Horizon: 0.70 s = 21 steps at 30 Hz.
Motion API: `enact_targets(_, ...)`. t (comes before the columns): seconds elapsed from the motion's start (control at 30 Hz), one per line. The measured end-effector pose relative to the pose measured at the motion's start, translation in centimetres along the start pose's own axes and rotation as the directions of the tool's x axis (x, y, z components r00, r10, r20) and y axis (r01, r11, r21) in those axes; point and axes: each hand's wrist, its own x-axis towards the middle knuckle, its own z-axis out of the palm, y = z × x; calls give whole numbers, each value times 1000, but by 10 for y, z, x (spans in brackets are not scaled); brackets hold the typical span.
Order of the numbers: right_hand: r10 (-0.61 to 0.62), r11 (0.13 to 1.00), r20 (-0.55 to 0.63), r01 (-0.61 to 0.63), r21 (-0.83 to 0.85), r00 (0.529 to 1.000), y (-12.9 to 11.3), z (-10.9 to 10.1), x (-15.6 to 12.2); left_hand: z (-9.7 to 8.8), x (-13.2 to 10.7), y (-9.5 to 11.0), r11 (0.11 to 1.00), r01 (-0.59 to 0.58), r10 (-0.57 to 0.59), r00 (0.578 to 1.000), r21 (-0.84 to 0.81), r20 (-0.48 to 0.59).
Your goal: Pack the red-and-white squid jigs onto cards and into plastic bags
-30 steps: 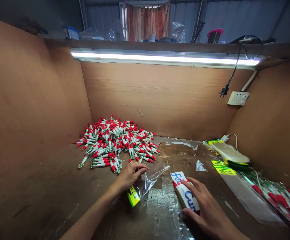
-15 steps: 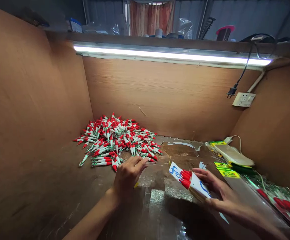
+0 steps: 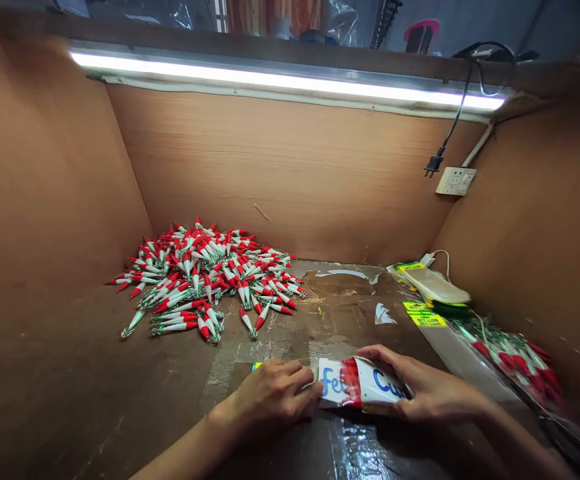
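Observation:
My right hand (image 3: 423, 390) is wrapped round a small white box (image 3: 380, 383) with blue handwriting. Red tips of fishing lures (image 3: 351, 381) show in its open middle, between two white parts. At the box's left end is my left hand (image 3: 287, 393), its fingers curled and pressed together against the white edge. Whatever is between those fingers is hidden. A scrap of yellow and green (image 3: 257, 366) peeks out behind the left hand. Farther back lies a large heap of red and white fishing lures (image 3: 210, 267) with green tinsel ends.
At the right lie clear bags with yellow header cards (image 3: 425, 315), a stack of packaging (image 3: 437, 287) and bagged lures (image 3: 520, 360). Tape patches mark the brown table (image 3: 170, 393). A lit tube lamp (image 3: 290, 83) spans the back under a shelf; a black plug (image 3: 435, 162) hangs near a socket (image 3: 456, 181).
My left hand has come from beside the heap to the box's end. My right hand has turned the box level and lowered it towards me. Two lures now lie apart at the heap's front.

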Motion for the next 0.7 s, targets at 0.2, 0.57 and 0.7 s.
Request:
enact_targets(0.2, -23, 999, -49, 24, 24, 999, 15, 23, 8, -3, 1, -4, 964, 230, -209, 965, -132, 160)
enact_targets(0.57, -118, 992, -92, 113, -56, 989, 11, 50, 16, 9, 21, 26, 904, 394, -370, 916, -164, 158)
enact_targets(0.7, -107, 994, -96, 103, -41, 990, 13, 48, 14, 8, 17, 20, 899, 392, -363, 917, -198, 165)
